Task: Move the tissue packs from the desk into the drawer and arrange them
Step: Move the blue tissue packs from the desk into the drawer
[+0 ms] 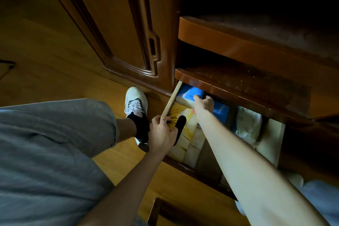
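my left hand (161,135) grips a yellow pack (185,130) in the open drawer (171,100), centre frame; my right hand (203,105) presses open fingers on a blue pack (189,92) deeper inside.

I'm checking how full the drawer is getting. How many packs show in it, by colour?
Blue packs: 2, the second beside the right hand
Yellow packs: 1, under the left hand
Pale wrapped packs: 1
Total: 4
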Tool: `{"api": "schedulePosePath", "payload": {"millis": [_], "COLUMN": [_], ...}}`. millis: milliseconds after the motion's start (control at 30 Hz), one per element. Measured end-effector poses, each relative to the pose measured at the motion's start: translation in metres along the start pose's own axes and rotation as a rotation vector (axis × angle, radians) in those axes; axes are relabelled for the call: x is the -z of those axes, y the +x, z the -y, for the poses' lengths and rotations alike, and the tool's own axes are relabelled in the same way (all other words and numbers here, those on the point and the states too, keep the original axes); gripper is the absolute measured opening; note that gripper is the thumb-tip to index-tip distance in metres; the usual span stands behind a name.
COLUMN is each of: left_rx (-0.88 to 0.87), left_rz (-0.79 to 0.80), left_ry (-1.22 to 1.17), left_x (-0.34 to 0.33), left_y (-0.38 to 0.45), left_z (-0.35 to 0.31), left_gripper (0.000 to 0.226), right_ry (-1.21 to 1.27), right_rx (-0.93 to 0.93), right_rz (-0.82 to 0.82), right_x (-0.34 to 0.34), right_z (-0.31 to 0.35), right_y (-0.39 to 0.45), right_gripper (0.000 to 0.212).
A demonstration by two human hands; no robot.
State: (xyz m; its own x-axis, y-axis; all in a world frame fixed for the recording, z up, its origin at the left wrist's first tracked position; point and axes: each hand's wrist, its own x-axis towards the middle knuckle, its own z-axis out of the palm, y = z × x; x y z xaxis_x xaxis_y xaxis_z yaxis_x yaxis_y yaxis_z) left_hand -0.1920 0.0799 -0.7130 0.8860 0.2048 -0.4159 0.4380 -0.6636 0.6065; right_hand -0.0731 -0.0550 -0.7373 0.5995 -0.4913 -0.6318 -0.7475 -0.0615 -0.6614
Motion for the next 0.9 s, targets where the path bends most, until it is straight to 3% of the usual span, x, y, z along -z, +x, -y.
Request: {"api": "schedulePosePath", "payload": {"millis": [133, 300, 433, 567, 767, 900], "left_rx": [0.002, 0.000, -0.005, -0.024, -0.055, -0.064], "left_rz": [-0.007, -0.010, -0.023, -0.033, -0.046, -0.049], "left_ry": [0.028, 0.036, 0.036, 0.058, 0.088, 0.105], "left_x": [-0.003, -0.006, -0.008, -0.009, -0.009, -0.009], "left_y": [0.002, 0.005, 0.007, 0.007, 0.004, 0.001], "left_z": [0.001, 0.004, 0.008, 0.008, 0.008, 0.006], "left_gripper": [0.042, 0.041, 0.041, 0.042, 0.041, 0.041], "right_ry": [-0.238, -0.435, -0.533, -0.299, -0.310, -0.182], "right_rx": [0.098, 0.379, 0.323, 0.053, 0.074, 0.004], "right_rz": [0.028, -0.173, -0.275, -0.039, 0.159, 0.233], "right_x": [0.006, 0.032, 0.065, 0.082, 0.091, 0.089], "right_z": [-0.001, -0.010, -0.043, -0.067, -0.069, -0.073], "right_y": [-0.007, -0.010, -0.006, 0.004, 0.022, 0.025], "right_gripper": [0.053, 0.040, 0.060, 0.075, 0.083, 0.091]}}
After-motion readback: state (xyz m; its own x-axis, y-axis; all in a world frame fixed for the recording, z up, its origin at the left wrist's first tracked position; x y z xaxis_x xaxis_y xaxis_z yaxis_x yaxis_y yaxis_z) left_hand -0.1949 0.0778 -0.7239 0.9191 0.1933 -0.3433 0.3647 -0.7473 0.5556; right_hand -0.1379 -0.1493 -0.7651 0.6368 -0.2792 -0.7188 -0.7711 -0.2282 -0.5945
